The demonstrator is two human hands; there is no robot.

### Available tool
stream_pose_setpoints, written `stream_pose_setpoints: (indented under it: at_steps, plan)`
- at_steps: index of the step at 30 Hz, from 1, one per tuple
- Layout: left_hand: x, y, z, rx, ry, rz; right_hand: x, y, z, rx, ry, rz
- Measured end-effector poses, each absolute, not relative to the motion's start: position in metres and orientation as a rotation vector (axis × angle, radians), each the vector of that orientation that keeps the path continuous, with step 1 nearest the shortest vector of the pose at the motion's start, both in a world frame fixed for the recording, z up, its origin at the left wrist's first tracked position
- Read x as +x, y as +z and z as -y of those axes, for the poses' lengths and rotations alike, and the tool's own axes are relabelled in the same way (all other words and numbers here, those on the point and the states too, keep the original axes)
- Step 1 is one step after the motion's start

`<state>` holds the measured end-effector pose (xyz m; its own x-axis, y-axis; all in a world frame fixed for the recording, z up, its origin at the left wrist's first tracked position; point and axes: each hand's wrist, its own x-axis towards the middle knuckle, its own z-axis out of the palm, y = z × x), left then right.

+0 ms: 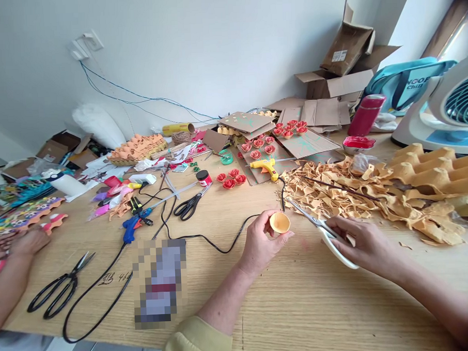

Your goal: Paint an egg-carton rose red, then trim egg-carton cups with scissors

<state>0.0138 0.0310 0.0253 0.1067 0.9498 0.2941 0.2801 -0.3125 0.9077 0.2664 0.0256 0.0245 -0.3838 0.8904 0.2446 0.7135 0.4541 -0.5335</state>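
Observation:
A small yellow egg-carton cup is pinched between the thumb and fingers of my left hand, its hollow side turned up. Just to the right, my right hand grips a pair of white-handled scissors. Their blades point up and left, apart from the cup, near the edge of a heap of yellow carton scraps. Beyond the scraps, on the right, lie uncut yellow egg cartons. Red paper-pulp flowers sit on the table ahead of my left hand.
A yellow glue gun with a black cord lies ahead; a blue glue gun and black scissors are leftward. A white fan stands right. Another person's hand works at far left. A blurred object lies in front.

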Motion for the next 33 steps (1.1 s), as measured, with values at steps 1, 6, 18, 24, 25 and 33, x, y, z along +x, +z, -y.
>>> stream_pose_setpoints:
  at_steps: [1,6,18,24,25,33]
  plan:
    - [0.014,0.025,-0.031,1.706,1.225,-1.223,0.266,0.024,-0.026,-1.337,0.472,2.222]
    - [0.013,0.025,-0.031,1.749,1.208,-1.221,0.266,0.026,-0.026,-1.300,0.460,2.270]
    - [0.015,0.019,-0.035,1.528,1.199,-0.966,0.267,0.027,-0.027,-1.278,0.479,2.275]
    - [0.017,0.012,-0.037,1.422,1.148,-0.944,0.265,0.028,-0.027,-1.269,0.477,2.256]
    - [0.017,0.012,-0.036,1.430,1.164,-0.933,0.265,0.028,-0.027,-1.269,0.477,2.259]
    - [0.017,0.017,-0.032,1.500,1.182,-1.037,0.264,0.029,-0.026,-1.273,0.470,2.257]
